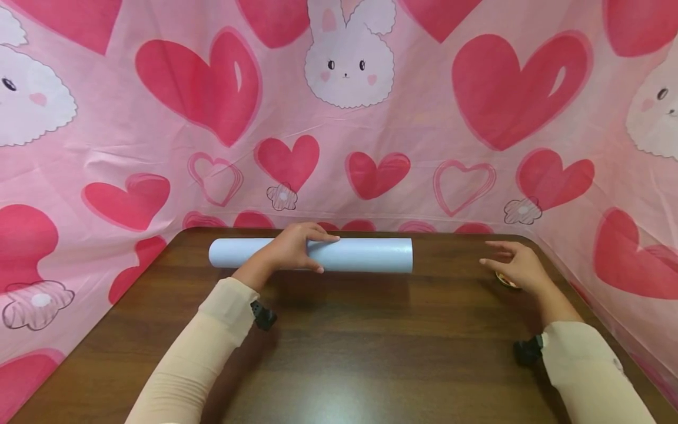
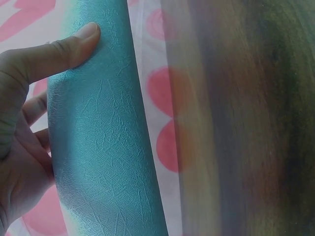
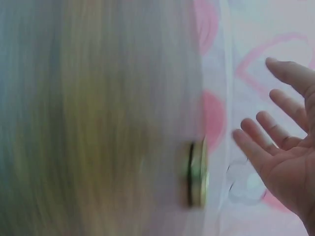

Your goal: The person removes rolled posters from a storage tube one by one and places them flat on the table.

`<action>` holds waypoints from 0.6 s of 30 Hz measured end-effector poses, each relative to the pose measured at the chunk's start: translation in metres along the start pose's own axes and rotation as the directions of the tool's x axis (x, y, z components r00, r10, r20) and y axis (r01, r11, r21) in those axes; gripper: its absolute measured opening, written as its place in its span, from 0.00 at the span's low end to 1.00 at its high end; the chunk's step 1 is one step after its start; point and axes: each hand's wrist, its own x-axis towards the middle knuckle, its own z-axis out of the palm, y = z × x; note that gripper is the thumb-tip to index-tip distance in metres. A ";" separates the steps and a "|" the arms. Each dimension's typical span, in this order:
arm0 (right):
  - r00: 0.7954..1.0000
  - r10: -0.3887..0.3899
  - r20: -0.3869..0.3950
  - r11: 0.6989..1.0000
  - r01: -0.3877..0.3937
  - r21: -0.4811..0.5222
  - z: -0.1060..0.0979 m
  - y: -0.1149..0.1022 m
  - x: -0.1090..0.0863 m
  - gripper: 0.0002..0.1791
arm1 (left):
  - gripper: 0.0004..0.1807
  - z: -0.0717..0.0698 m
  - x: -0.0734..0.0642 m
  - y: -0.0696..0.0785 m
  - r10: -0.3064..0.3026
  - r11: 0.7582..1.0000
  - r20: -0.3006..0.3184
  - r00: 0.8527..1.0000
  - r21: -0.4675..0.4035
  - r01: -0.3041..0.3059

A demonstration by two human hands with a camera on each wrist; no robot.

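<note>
A light-blue roll (image 1: 371,255) of textured sheet lies lengthwise across the far part of the brown table (image 1: 339,330). My left hand (image 1: 291,247) grips it left of its middle. In the left wrist view the thumb is over the textured face of the roll (image 2: 108,137), with the fingers partly hidden behind it. My right hand (image 1: 519,268) is at the right side, holding nothing, its fingers apart and loosely bent. Under that hand, partly covered by it, is a small round thing (image 1: 508,284); the right wrist view shows its gold-coloured rim, blurred.
A pink cloth (image 1: 371,129) with red hearts and white rabbits hangs behind the table and along both sides. Dark wrist cameras sit at the left cuff (image 1: 263,315) and the right cuff (image 1: 528,350).
</note>
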 end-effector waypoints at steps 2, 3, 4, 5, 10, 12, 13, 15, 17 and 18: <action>1.000 0.005 0.002 0.996 -0.005 0.084 0.004 -0.012 -0.001 0.33 | 0.36 0.000 0.000 0.001 -0.002 1.000 0.003 1.000 -0.002 0.002; 1.000 0.008 -0.001 0.993 -0.008 0.119 0.006 -0.018 -0.001 0.33 | 0.36 0.000 0.001 0.001 -0.004 1.000 0.004 1.000 -0.002 0.004; 1.000 0.004 -0.003 0.988 -0.004 0.157 0.007 -0.022 -0.002 0.32 | 0.36 0.000 0.001 0.001 -0.005 1.000 0.006 1.000 -0.002 0.005; 1.000 0.003 -0.003 0.980 -0.002 0.201 0.009 -0.027 -0.002 0.31 | 0.36 0.000 0.001 0.001 -0.005 1.000 0.008 1.000 -0.001 0.005; 0.999 -0.037 0.021 0.908 0.025 0.419 0.017 -0.043 -0.004 0.25 | 0.37 -0.002 0.003 0.002 -0.009 1.000 0.012 1.000 0.007 0.009; 0.998 -0.056 0.042 0.860 0.027 0.510 0.022 -0.050 -0.005 0.23 | 0.37 -0.003 0.003 0.003 -0.005 1.000 0.010 1.000 0.011 0.005; 0.996 -0.067 0.051 0.836 0.028 0.547 0.024 -0.054 -0.005 0.23 | 0.38 -0.003 0.004 0.003 0.000 1.000 0.008 1.000 0.012 0.000; 0.993 -0.092 0.071 0.791 0.029 0.611 0.029 -0.062 -0.004 0.23 | 0.38 -0.004 0.004 0.003 0.018 1.000 0.005 1.000 0.013 -0.018; 0.989 -0.122 0.089 0.752 0.034 0.659 0.034 -0.070 -0.003 0.23 | 0.38 -0.004 0.005 0.003 0.031 0.999 0.002 1.000 0.007 -0.031; 0.986 -0.139 0.096 0.740 0.039 0.671 0.037 -0.074 -0.002 0.23 | 0.39 -0.004 0.006 0.003 0.039 0.999 0.001 0.999 0.005 -0.039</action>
